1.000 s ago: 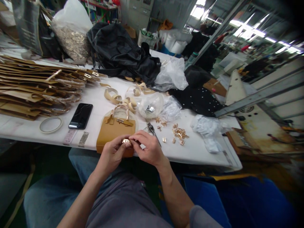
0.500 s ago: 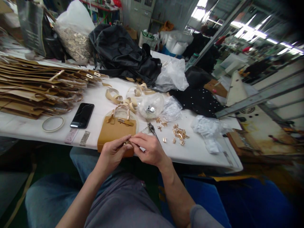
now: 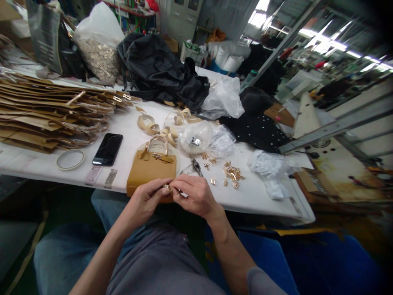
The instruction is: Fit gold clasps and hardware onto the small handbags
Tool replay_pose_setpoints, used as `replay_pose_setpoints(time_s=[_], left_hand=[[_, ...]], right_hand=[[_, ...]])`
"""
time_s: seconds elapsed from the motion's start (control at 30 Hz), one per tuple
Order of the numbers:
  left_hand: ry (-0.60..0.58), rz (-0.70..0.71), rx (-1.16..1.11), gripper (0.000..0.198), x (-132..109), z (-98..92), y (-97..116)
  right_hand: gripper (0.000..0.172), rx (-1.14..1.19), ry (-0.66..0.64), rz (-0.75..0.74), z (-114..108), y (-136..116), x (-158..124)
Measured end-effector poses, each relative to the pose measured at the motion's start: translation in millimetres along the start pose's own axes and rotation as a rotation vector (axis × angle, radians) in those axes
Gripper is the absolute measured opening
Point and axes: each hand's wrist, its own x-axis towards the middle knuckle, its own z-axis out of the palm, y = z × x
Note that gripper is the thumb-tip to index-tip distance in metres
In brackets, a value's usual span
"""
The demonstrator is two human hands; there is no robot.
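Observation:
My left hand (image 3: 146, 201) pinches a small gold metal bag fitting (image 3: 166, 187) between thumb and fingers. Against the fitting's right side, my right hand (image 3: 194, 194) has its fingertips closed; they partly hide the piece. Just beyond both hands stands a tan handbag (image 3: 150, 170) at the table edge, its handle upright and a gold clasp plate on its front flap. Beside my right hand lie pliers (image 3: 196, 167), partly covered. A pile of gold fittings (image 3: 233, 173) rests on the white cloth to the right, with several loose ones around it.
A phone (image 3: 107, 149) and a tape roll (image 3: 70, 159) lie left of the handbag. Stacked tan bag pieces (image 3: 46, 114) fill the left side. Behind are beige strips (image 3: 149, 123), plastic bags (image 3: 196, 137) and a black backpack (image 3: 156, 65). A metal post (image 3: 282, 45) slants at right.
Both hands stay together at the gold fitting, which has turned slightly and shifted a little to the right. The handbag and loose fittings lie as before.

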Motion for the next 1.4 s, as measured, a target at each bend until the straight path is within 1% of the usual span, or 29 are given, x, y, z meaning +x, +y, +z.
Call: replay_pose_setpoints(time_s=[0.17, 0.27, 0.33, 0.4, 0.5, 0.57, 0.67, 0.77, 0.83, 0.97, 1.07, 1.17, 1.27, 1.4], left_hand=[[0.129, -0.045, -0.077, 0.029, 1, 4.3, -14], [0.154, -0.006, -0.005, 0.020, 1, 3.3, -13], [0.168, 0.036, 0.062, 0.016, 0, 1.6, -9], [0.181, 0.056, 0.076, 0.014, -1, 0.9, -5], [0.203, 0.064, 0.043, 0.012, -2, 2.8, -2], [0.198, 0.071, 0.041, 0.012, -3, 4.6, 0], [0.167, 0.078, 0.059, 0.014, -5, 5.6, 1], [0.161, 0.089, 0.071, 0.015, -7, 4.9, 3], [0.176, 0.096, 0.083, 0.014, -7, 5.1, 5], [0.208, 0.105, 0.101, 0.014, -6, 8.9, 9], [0.227, 0.117, 0.097, 0.015, -5, 14.1, 14], [0.250, 0.124, 0.096, 0.015, -5, 20.5, 18], [0.249, 0.090, 0.052, 0.016, -4, 27.7, 18], [0.276, 0.045, -0.013, 0.014, -2, 35.1, 15]], right_hand=[[0.019, -0.081, 0.002, 0.001, 1, 0, -4], [0.019, -0.055, 0.018, 0.035, 3, -3, -5], [0.022, 0.016, 0.041, 0.063, 4, -5, -6], [0.024, 0.132, 0.070, 0.099, 4, -8, -5], [0.018, 0.321, 0.102, 0.180, 2, -9, -3], [0.014, 0.410, 0.108, 0.235, 1, -8, -1], [0.020, 0.515, 0.072, 0.339, -1, -7, 1], [0.026, 0.585, 0.016, 0.430, -2, -10, 4], [0.025, 0.567, 0.019, 0.427, -2, -14, 5], [0.013, 0.377, 0.097, 0.283, 1, -22, 3], [0.011, 0.267, 0.144, 0.224, 6, -25, -1], [0.012, 0.215, 0.219, 0.241, 10, -30, -4], [0.015, 0.206, 0.271, 0.298, 13, -34, -4], [0.022, 0.260, 0.283, 0.385, 12, -35, -6]])
